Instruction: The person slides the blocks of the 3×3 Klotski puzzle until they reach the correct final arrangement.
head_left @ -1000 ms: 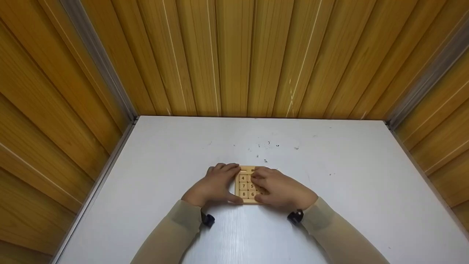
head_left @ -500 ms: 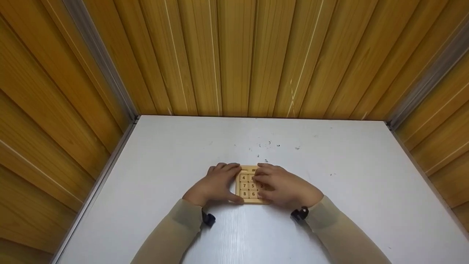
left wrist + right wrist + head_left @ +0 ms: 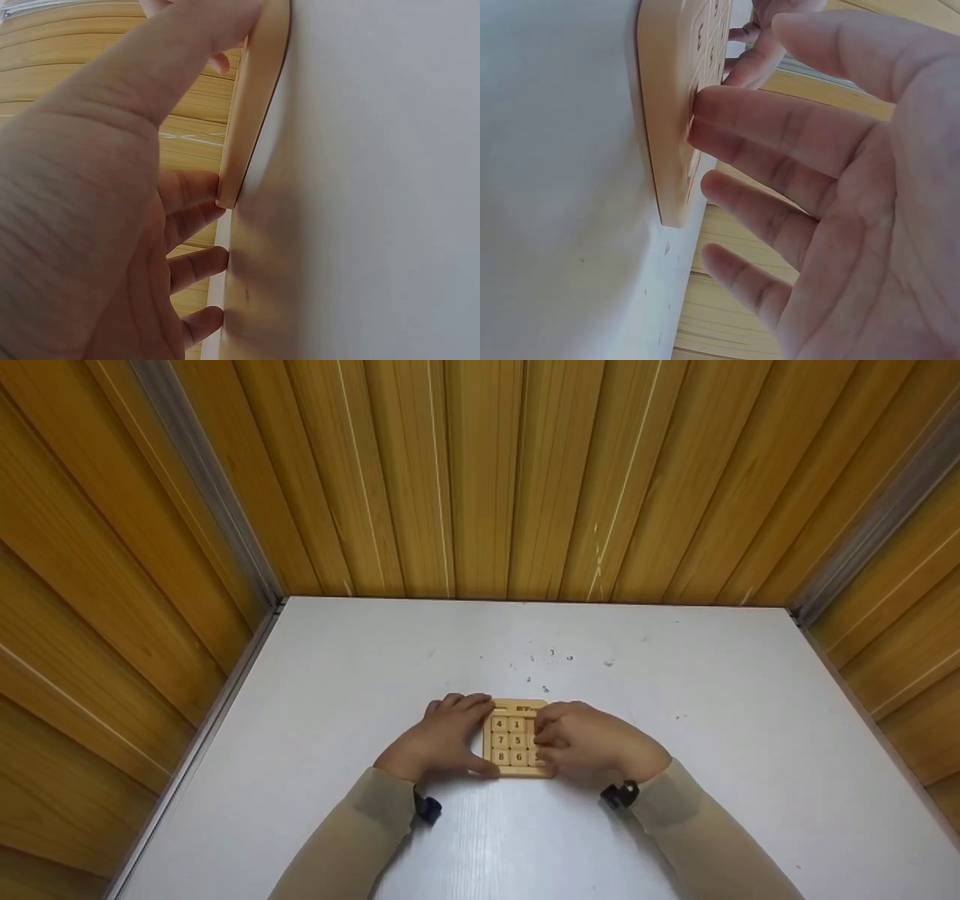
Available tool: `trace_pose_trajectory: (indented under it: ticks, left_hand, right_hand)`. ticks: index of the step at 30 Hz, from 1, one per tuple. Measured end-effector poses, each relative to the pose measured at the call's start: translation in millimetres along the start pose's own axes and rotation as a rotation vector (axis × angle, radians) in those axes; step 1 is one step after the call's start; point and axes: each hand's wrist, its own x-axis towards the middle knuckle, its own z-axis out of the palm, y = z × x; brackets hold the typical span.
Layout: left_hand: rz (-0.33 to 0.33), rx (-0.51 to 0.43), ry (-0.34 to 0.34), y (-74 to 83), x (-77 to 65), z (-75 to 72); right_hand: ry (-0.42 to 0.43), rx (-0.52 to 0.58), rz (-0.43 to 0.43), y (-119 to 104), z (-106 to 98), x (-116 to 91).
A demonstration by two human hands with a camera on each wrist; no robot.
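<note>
A wooden sliding number puzzle [image 3: 517, 771] lies flat on the white table, with tiles 4, 1, 7, 5, 8 and 6 readable in the head view. My left hand [image 3: 442, 739] grips its left side, thumb at the near corner and index finger at the far corner. Over the right column is my right hand [image 3: 596, 742], which hides most of it. In the right wrist view, two nearly straight fingers [image 3: 780, 127] of that hand touch inside the puzzle's edge [image 3: 664, 112]; the thumb and the other two fingers stand off it.
The white table [image 3: 360, 660] carries small dark marks beyond the puzzle. Yellow wood-look panels [image 3: 480, 480] wall it at the back and both sides. Dark bands with small black devices [image 3: 621, 795] sit at both wrists.
My right hand has shifted a little to the right, uncovering tile 1 and a brownish strip in the upper right of the grid. The left hand keeps its place on the puzzle.
</note>
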Motion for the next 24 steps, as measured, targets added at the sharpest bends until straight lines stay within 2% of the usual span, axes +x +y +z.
trace_pose_trajectory:
  ticks: [24]
  left_hand:
    - [0.008, 0.001, 0.006, 0.6, -1.2, -1.1]
  right_hand:
    - [0.060, -0.138, 0.000, -3.3, 3.5, -1.0]
